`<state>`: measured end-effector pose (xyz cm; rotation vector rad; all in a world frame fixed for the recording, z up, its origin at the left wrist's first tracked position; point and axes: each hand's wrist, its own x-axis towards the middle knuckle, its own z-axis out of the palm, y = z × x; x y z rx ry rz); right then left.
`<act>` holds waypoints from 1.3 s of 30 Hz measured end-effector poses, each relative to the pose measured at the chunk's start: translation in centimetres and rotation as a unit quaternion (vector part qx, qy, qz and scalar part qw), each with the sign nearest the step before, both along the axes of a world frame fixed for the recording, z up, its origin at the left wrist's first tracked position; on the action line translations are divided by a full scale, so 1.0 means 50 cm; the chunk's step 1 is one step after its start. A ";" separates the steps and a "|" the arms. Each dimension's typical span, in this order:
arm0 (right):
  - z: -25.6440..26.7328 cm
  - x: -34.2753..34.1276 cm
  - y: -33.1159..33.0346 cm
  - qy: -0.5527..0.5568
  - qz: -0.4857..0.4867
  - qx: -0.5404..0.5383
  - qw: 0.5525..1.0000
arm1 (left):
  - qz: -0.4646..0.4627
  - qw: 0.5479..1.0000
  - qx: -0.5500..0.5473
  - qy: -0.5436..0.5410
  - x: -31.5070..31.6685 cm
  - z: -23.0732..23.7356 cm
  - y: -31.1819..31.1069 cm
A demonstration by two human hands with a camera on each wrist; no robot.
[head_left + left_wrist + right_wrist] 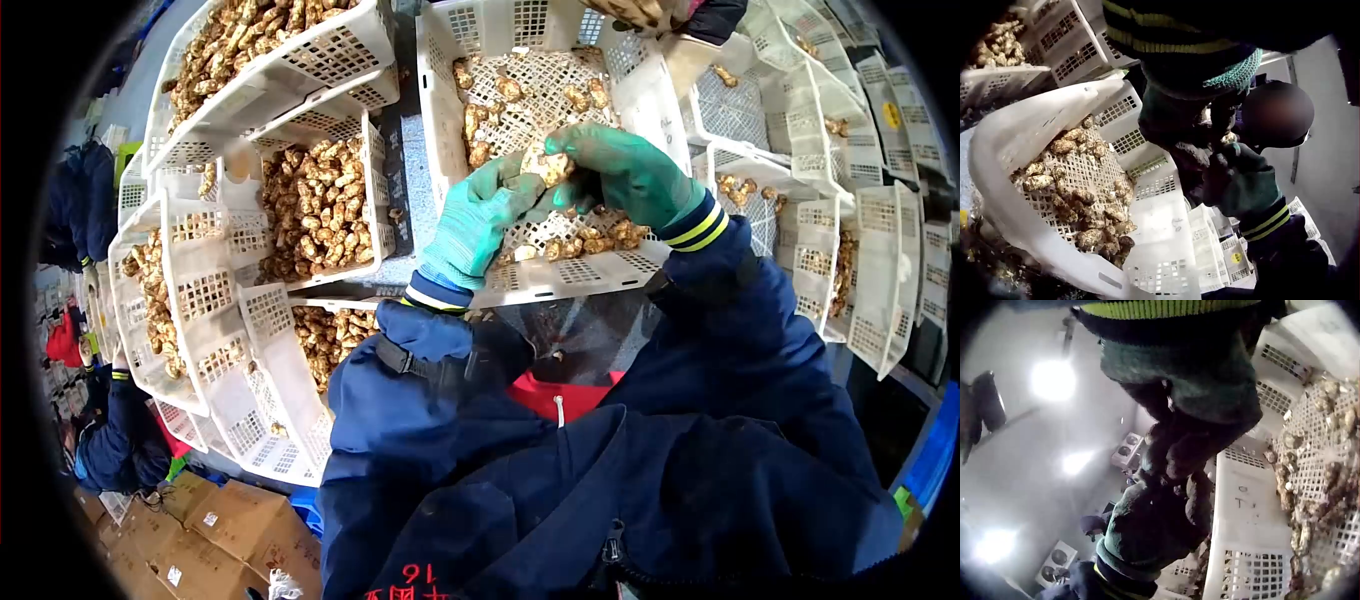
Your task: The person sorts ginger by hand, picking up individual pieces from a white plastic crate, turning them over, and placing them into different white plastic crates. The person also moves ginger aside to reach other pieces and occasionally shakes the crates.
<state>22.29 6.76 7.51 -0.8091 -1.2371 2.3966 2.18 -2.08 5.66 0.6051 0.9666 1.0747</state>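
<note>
A knobby, root-like piece (548,166), cream and brown, sits between my two gloved hands above a white perforated crate (650,95). My left hand (470,225) holds it from the left, with thumb and fingers at its near side. From the right, my right hand (635,172) pinches it with bent fingers. Both gloves are green knit. In the right wrist view, the fingers of my right hand (1191,394) and left hand (1147,528) meet and mostly hide the piece. More brown pieces (1088,240) lie scattered over the crate's mesh floor.
Crates piled with similar pieces (320,205) stand to the left, one stacked higher at the top left (350,45). More white crates (880,270) line the right. Another person's sleeve (715,20) reaches in at the far crate edge. Cardboard boxes (230,530) stand at lower left.
</note>
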 end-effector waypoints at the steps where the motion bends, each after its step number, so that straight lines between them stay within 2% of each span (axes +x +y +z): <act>1: 0.006 -0.009 -0.009 -0.080 -0.051 0.090 0.991 | 0.047 0.999 -0.005 0.021 0.006 -0.024 -0.002; 2: 0.003 -0.009 -0.006 -0.102 -0.066 0.142 0.982 | 0.063 0.997 -0.011 -0.045 0.001 -0.039 -0.003; 4: -0.010 -0.006 0.010 -0.146 -0.096 0.242 0.954 | 0.095 0.995 0.010 -0.030 0.007 -0.036 -0.005; 5: -0.011 -0.003 0.018 -0.141 -0.113 0.172 0.968 | 0.089 0.995 0.025 -0.033 0.008 -0.031 -0.007; 8: -0.069 0.036 0.049 -0.134 -0.066 0.307 0.940 | 0.057 0.997 0.049 0.010 0.001 -0.039 -0.002; 9: -0.056 0.036 0.052 -0.176 -0.083 0.192 0.962 | 0.069 0.996 0.037 0.040 0.002 -0.045 -0.002; 10: -0.076 0.046 0.062 -0.202 -0.059 0.447 0.870 | 0.082 0.994 0.051 0.053 0.003 -0.052 -0.003; 11: -0.111 0.057 0.084 -0.213 -0.030 0.669 0.711 | 0.075 0.994 0.080 0.021 -0.006 -0.066 -0.001; 12: -0.111 0.055 0.090 -0.208 0.003 0.841 0.499 | 0.068 0.992 0.110 -0.012 -0.010 -0.061 0.004; 13: -0.105 0.064 0.077 -0.300 0.053 0.726 0.616 | 0.108 0.989 0.099 -0.012 -0.010 -0.054 0.004; 14: -0.106 0.069 0.078 -0.316 0.065 0.739 0.591 | 0.146 0.987 0.064 -0.029 -0.010 -0.044 0.005; 16: -0.081 0.058 0.074 -0.346 0.090 0.762 0.540 | 0.157 0.983 0.053 -0.078 -0.037 -0.063 0.014; 17: -0.052 0.035 0.072 -0.449 0.065 0.449 0.769 | 0.097 0.976 0.074 -0.180 -0.058 -0.074 0.026; 18: -0.053 0.035 0.071 -0.472 0.107 0.464 0.742 | 0.078 0.975 0.064 -0.199 -0.072 -0.093 0.026; 20: -0.061 0.034 0.076 -0.513 0.189 0.492 0.678 | 0.114 0.992 -0.050 -0.018 -0.042 -0.051 0.005; 21: -0.173 0.087 0.100 -0.390 0.197 0.655 0.617 | 0.020 0.998 -0.058 -0.028 -0.050 -0.073 0.004; 23: -0.114 0.052 0.076 -0.454 0.207 0.517 0.695 | -0.024 0.997 -0.078 0.014 -0.027 -0.034 0.000; 25: -0.198 0.074 0.087 -0.394 0.216 0.616 0.647 | -0.025 0.998 -0.060 -0.007 -0.023 -0.024 -0.002; 28: -0.183 0.020 0.076 -0.500 0.193 0.479 0.695 | 0.001 0.998 -0.008 -0.069 -0.027 -0.040 -0.004; 29: -0.186 0.007 0.084 -0.521 0.242 0.452 0.682 | 0.029 0.998 -0.012 -0.049 -0.026 -0.042 -0.005; 30: -0.182 -0.003 0.077 -0.524 0.237 0.458 0.678 | 0.057 0.998 -0.017 -0.029 -0.026 -0.046 -0.005; 33: -0.241 -0.011 0.061 -0.500 0.275 0.511 0.643 | 0.061 0.997 0.018 -0.045 -0.038 -0.074 -0.006; 36: -0.287 -0.021 0.052 -0.492 0.326 0.524 0.614 | 0.082 0.996 0.030 -0.017 -0.046 -0.089 -0.011; 37: -0.255 -0.042 0.049 -0.513 0.374 0.470 0.613 | 0.093 0.995 0.018 -0.013 -0.051 -0.090 -0.014; 38: -0.315 -0.038 0.057 -0.518 0.375 0.483 0.598 | 0.082 0.996 0.017 -0.002 -0.053 -0.093 -0.014; 39: -0.322 -0.042 0.061 -0.515 0.379 0.482 0.599 | 0.080 0.997 0.001 0.006 -0.053 -0.087 -0.013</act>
